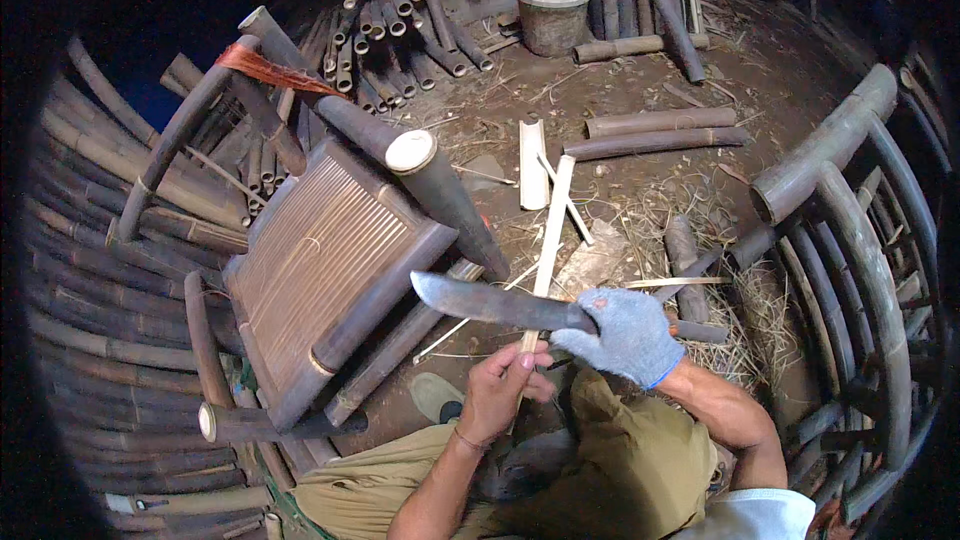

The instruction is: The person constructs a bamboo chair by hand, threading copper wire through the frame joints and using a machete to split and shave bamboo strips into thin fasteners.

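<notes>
My right hand (630,332), in a grey-blue work glove, is closed round the handle of a machete (490,302). Its broad, dark blade points left and lies across a pale bamboo strip (553,225). My bare left hand (505,377) pinches the strip near its lower end, just below the blade. From there the strip slants up and away from me over the floor. Beyond it a second, thinner bamboo sliver (567,202) and a split bamboo half (534,162) lie on the ground.
A bamboo chair (320,270) with a slatted seat stands at the left, bound with orange cord (265,67). Another bamboo frame (865,240) rises at the right. Cut bamboo pieces (660,135), shavings (770,330), a bucket (552,10) and stacked poles (400,25) lie farther off.
</notes>
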